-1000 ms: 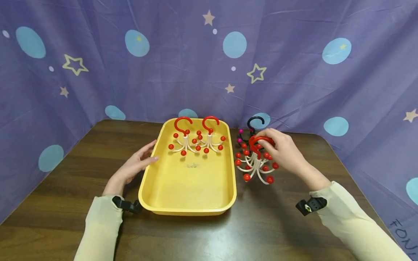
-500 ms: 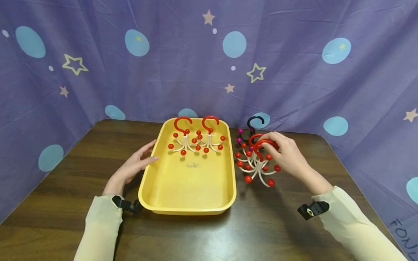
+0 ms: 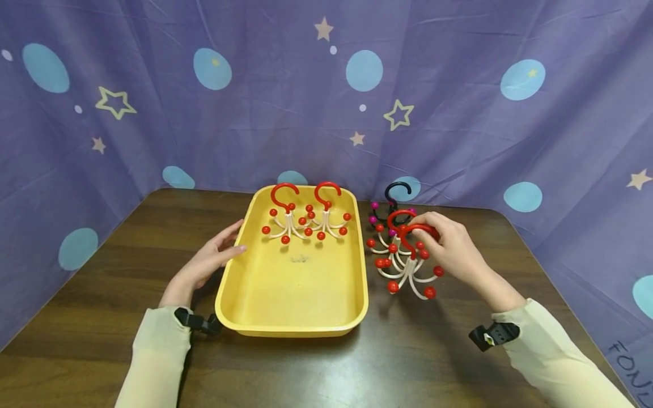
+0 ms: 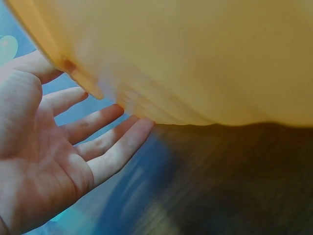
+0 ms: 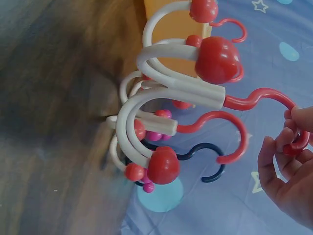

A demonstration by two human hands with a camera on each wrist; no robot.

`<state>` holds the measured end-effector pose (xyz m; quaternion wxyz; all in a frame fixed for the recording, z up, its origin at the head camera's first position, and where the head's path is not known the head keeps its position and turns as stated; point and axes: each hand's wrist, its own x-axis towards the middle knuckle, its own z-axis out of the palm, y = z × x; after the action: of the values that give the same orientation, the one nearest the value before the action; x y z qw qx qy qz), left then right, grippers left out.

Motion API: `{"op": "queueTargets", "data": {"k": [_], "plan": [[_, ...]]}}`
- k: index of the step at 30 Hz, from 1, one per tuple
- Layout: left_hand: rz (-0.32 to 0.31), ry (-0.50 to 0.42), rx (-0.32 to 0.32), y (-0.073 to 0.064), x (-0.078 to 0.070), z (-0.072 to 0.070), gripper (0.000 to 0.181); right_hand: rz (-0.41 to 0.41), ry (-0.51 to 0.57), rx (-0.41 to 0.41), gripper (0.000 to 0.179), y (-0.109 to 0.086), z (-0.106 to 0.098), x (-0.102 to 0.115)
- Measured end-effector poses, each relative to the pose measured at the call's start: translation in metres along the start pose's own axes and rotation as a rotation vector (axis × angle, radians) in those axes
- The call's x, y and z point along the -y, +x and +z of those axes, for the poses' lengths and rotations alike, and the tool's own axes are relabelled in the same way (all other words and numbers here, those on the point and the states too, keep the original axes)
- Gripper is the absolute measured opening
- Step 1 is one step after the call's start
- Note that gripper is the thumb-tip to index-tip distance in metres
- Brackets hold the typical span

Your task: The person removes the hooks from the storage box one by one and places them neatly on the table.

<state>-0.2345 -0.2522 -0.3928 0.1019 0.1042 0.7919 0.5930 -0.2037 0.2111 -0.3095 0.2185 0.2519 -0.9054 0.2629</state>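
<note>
My right hand [image 3: 454,245] pinches the red hook of a multi-arm hanger [image 3: 410,266] with white arms and red ball tips. The right wrist view shows the thumb and fingers on the hook's curved end [image 5: 299,139]; whether the arms touch the table is unclear. Just behind stands a second red-and-white hanger [image 5: 171,127], partly covered. A black hanger [image 3: 397,190] with pink balls is farther back. My left hand [image 3: 206,263] rests at the left side of a yellow tray [image 3: 298,294], thumb over the rim, extended fingers [image 4: 105,161] against the outer wall.
Two more red-and-white hangers, a left one [image 3: 288,224] and a right one [image 3: 326,221], stand upright side by side at the tray's far end. The brown wooden table [image 3: 408,357] ends at a purple curtain [image 3: 285,113] with stars and blue spots.
My right hand has drawn the pinched hanger toward me and slightly right, apart from the hanger behind it. The left hand and the tray have stayed in place.
</note>
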Motion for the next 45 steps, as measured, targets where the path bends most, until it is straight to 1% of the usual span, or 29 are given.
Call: {"op": "queueTargets", "data": {"k": [7, 13, 17, 20, 26, 33, 37, 42, 45], "plan": [[-0.003, -0.008, -0.004, 0.0, 0.001, 0.0, 0.071, -0.011, 0.022, 0.001, 0.011, -0.005, 0.012, -0.011], [0.009, -0.005, -0.002, 0.0, 0.002, 0.0, 0.07, 0.005, 0.024, 0.02, 0.012, -0.009, 0.017, -0.016], [0.01, -0.009, -0.003, 0.001, 0.002, 0.0, 0.07, 0.011, 0.016, 0.043, 0.012, -0.011, 0.019, -0.018], [0.009, -0.006, -0.003, 0.0, 0.002, -0.001, 0.07, 0.008, 0.012, 0.045, 0.011, -0.012, 0.019, -0.018], [0.001, 0.007, -0.01, -0.001, 0.001, -0.001, 0.07, -0.023, 0.015, 0.061, 0.013, -0.01, 0.02, -0.022], [-0.003, 0.006, -0.003, 0.0, 0.0, 0.0, 0.07, -0.012, 0.035, 0.084, 0.016, -0.01, 0.022, -0.024], [-0.001, -0.006, -0.005, -0.001, 0.0, 0.0, 0.07, -0.041, 0.038, 0.074, 0.018, -0.005, 0.022, -0.019], [0.003, -0.013, -0.002, 0.0, 0.0, 0.0, 0.07, -0.081, 0.02, 0.062, 0.017, 0.009, 0.022, -0.007], [0.004, -0.01, -0.002, 0.0, 0.0, 0.0, 0.07, -0.073, -0.01, 0.081, 0.016, 0.017, 0.024, 0.0]]}}
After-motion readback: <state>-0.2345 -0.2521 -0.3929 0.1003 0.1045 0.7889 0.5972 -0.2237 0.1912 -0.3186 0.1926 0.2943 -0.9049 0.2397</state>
